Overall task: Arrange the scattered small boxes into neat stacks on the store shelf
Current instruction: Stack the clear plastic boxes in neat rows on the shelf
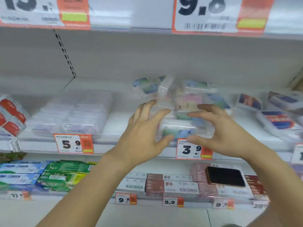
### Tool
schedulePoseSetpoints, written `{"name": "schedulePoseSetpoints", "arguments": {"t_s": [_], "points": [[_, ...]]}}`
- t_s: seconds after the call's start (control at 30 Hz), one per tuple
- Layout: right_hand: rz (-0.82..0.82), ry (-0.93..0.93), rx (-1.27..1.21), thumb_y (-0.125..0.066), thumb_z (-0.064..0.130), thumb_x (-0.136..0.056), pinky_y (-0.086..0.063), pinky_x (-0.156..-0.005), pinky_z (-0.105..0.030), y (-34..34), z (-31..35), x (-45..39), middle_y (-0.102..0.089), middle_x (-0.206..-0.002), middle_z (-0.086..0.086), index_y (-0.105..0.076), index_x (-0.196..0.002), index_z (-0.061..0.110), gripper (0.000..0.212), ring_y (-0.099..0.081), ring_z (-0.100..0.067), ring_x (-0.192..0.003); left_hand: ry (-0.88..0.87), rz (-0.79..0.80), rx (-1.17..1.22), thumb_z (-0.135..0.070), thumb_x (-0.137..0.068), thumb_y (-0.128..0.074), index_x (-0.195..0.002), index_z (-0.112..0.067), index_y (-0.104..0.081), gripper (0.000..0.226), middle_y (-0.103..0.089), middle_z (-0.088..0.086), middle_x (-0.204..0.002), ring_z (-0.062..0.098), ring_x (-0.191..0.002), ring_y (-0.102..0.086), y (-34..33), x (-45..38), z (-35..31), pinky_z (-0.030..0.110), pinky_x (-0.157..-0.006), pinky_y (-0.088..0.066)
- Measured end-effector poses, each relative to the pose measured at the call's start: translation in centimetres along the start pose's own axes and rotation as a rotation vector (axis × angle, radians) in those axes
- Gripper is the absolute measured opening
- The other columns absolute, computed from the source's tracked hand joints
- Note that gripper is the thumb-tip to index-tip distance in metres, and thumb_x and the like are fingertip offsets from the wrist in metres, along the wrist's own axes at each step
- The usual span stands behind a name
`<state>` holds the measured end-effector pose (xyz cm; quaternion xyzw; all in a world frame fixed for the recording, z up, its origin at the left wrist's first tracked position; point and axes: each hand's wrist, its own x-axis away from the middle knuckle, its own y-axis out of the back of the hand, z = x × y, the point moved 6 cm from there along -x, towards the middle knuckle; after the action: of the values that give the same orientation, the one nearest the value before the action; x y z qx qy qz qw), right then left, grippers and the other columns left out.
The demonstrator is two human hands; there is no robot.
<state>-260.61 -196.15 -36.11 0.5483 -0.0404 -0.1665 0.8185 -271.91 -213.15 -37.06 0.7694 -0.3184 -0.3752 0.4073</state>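
Several small clear plastic boxes with pastel labels lie in a loose, blurred pile on the middle shelf. One clear box sits at the front edge, above the 3.9 price tag. My left hand is at this box's left side, fingers spread and reaching up over the pile, thumb at the box's lower left corner. My right hand mirrors it on the right, fingers spread, thumb at the lower right corner. Neither hand plainly grips anything.
Neat stacks of clear boxes stand to the left above a 5.9 tag. Tilted blue-and-red boxes lie to the right, red packs at far left. The lower shelf holds toothpaste cartons and a black flat object.
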Motion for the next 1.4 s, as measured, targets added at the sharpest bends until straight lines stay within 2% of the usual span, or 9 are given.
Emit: {"name": "schedulePoseSetpoints", "arguments": {"t_s": [0.27, 0.43, 0.6, 0.67, 0.8, 1.0, 1.13, 1.27, 1.4], "points": [[-0.038, 0.016, 0.079, -0.046, 0.076, -0.077, -0.027, -0.105, -0.036, -1.5, -3.5, -1.8, -0.052, -0.140, 0.007, -0.059, -0.129, 0.036, 0.067, -0.038, -0.014, -0.134, -0.008, -0.036, -0.017, -0.061, -0.086, -0.047, -0.134, -0.036, -0.047, 0.055, -0.037, -0.002, -0.147, 0.026, -0.138, -0.025, -2.5, -3.2, 1.0, 0.049, -0.105, -0.038], [-0.063, 0.007, 0.096, -0.062, 0.061, -0.083, -0.032, -0.109, -0.040, -1.4, -4.1, -5.2, -0.054, -0.138, 0.003, -0.062, -0.128, 0.031, 0.053, -0.040, -0.020, -0.133, 0.050, -0.086, -0.060, -0.047, -0.087, -0.059, -0.135, -0.029, -0.049, 0.053, -0.041, 0.004, -0.147, 0.032, -0.134, -0.028, -3.1, -5.6, 1.9, 0.055, -0.101, -0.041], [-0.193, -0.023, -0.170, -0.082, 0.046, -0.071, -0.038, -0.076, -0.002, 2.0, -4.5, -5.8, -0.067, -0.103, 0.009, -0.070, -0.102, 0.025, 0.039, -0.063, -0.010, -0.097, 0.055, -0.076, -0.185, -0.030, -0.087, -0.065, -0.140, -0.021, -0.049, 0.056, -0.041, 0.014, -0.148, 0.043, -0.134, -0.033, -3.4, -6.0, 1.4, 0.063, -0.103, -0.035], [-0.243, -0.063, -0.125, -0.087, 0.044, -0.064, -0.035, -0.082, -0.006, 3.9, -5.2, -5.1, -0.059, -0.113, 0.005, -0.066, -0.108, 0.029, 0.050, -0.057, -0.013, -0.109, 0.024, -0.076, -0.261, -0.023, -0.085, -0.066, -0.142, -0.017, -0.045, 0.061, -0.040, 0.018, -0.147, 0.044, -0.136, -0.032, -3.7, -5.2, 0.6, 0.065, -0.106, -0.030], [0.155, -0.278, 0.028, -0.086, 0.063, -0.048, -0.036, -0.110, -0.038, 2.3, -7.5, -3.3, -0.017, -0.158, 0.008, -0.026, -0.142, 0.057, 0.112, -0.021, -0.020, -0.145, -0.038, -0.063, -0.284, -0.029, -0.081, -0.069, -0.142, -0.022, -0.043, 0.067, -0.038, 0.013, -0.147, 0.038, -0.140, -0.028, -3.8, -4.6, -0.8, 0.064, -0.109, -0.026], [-0.120, -0.227, -0.078, -0.077, 0.065, -0.061, -0.028, -0.106, -0.022, 0.6, -9.0, -4.6, -0.048, -0.140, 0.004, -0.060, -0.126, 0.035, 0.073, -0.033, -0.017, -0.138, 0.016, -0.147, -0.196, -0.010, -0.068, -0.082, -0.118, -0.024, -0.061, 0.056, -0.056, 0.006, -0.129, 0.032, -0.126, -0.045, -3.5, -6.2, -1.0, 0.067, -0.104, -0.029], [-0.223, -0.209, -0.141, -0.069, 0.066, -0.071, -0.026, -0.101, -0.016, -0.2, -9.8, -4.7, -0.036, -0.149, 0.005, -0.057, -0.128, 0.030, 0.069, -0.033, -0.014, -0.140, -0.039, -0.150, -0.193, -0.005, -0.065, -0.084, -0.107, -0.020, -0.064, 0.049, -0.058, 0.004, -0.130, 0.032, -0.136, -0.038, -3.3, -6.0, -1.9, 0.068, -0.109, -0.019], [-0.308, -0.108, -0.118, -0.071, 0.060, -0.075, -0.034, -0.097, -0.022, 1.0, -8.8, -4.4, -0.056, -0.129, 0.003, -0.062, -0.124, 0.023, 0.062, -0.046, -0.018, -0.125, -0.125, -0.153, -0.165, -0.005, -0.067, -0.084, -0.104, -0.019, -0.063, 0.045, -0.067, -0.007, -0.114, 0.019, -0.131, -0.044, -3.0, -5.6, -2.7, 0.059, -0.116, -0.012], [-0.316, -0.026, -0.002, -0.065, 0.049, -0.087, -0.047, -0.087, -0.035, 0.8, -7.0, -6.0, -0.071, -0.101, -0.001, -0.070, -0.107, 0.017, 0.038, -0.060, -0.025, -0.101, -0.068, -0.217, 0.152, -0.007, -0.079, -0.075, -0.120, -0.024, -0.052, 0.050, -0.055, -0.011, -0.116, 0.001, -0.114, -0.049, -1.5, -4.8, -3.1, 0.012, -0.105, -0.030]]}}
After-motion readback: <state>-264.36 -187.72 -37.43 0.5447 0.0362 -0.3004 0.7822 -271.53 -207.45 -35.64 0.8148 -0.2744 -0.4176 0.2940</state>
